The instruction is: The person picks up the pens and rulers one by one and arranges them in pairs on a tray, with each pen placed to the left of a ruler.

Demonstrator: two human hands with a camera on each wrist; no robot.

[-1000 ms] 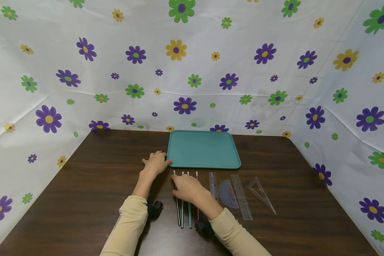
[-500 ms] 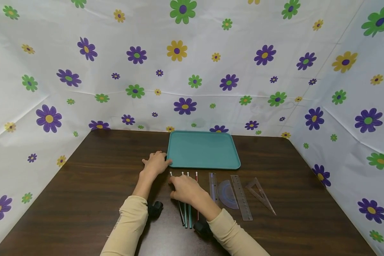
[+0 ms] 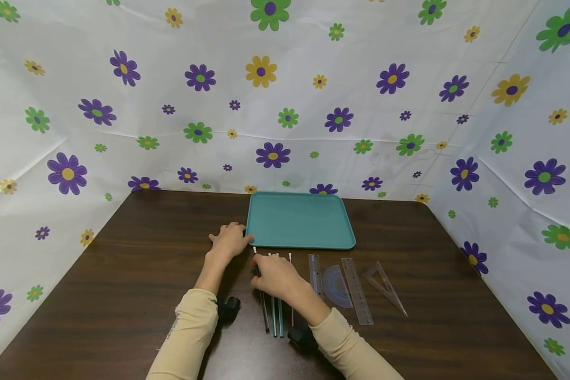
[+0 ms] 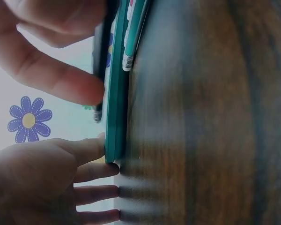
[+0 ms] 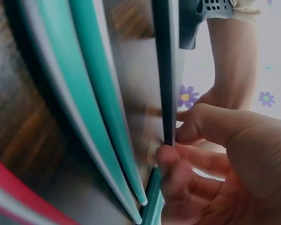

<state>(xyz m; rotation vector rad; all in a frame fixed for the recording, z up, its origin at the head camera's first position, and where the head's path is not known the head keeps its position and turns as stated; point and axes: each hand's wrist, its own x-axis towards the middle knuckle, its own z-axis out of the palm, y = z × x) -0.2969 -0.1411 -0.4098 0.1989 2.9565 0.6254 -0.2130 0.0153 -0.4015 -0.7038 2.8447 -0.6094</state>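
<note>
My right hand [image 3: 280, 277] pinches a black pencil [image 3: 264, 311] between thumb and fingers; its eraser end points toward the tray. In the right wrist view the black pencil [image 5: 167, 70] looks lifted off the table, clear of two teal pencils [image 5: 96, 108]. Those teal pencils and a red pencil [image 3: 292, 316] lie side by side under and beside the right hand, partly hidden by it. At the near left corner of the teal tray [image 3: 301, 219], my left hand [image 3: 229, 243] touches the rim with its thumb. Its other fingers are spread straight against the table, as the left wrist view shows.
Right of the pencils lie a short clear ruler [image 3: 315, 274], a clear protractor [image 3: 336, 287], a longer ruler [image 3: 357, 293] and a set square [image 3: 394, 296]. The dark wooden table [image 3: 138, 274] meets a flowered cloth [image 3: 171, 158] at the back and sides.
The black pencil's eraser end swung left, then the pencil moved forward toward the tray in my right hand. My left hand stays at the tray corner.
</note>
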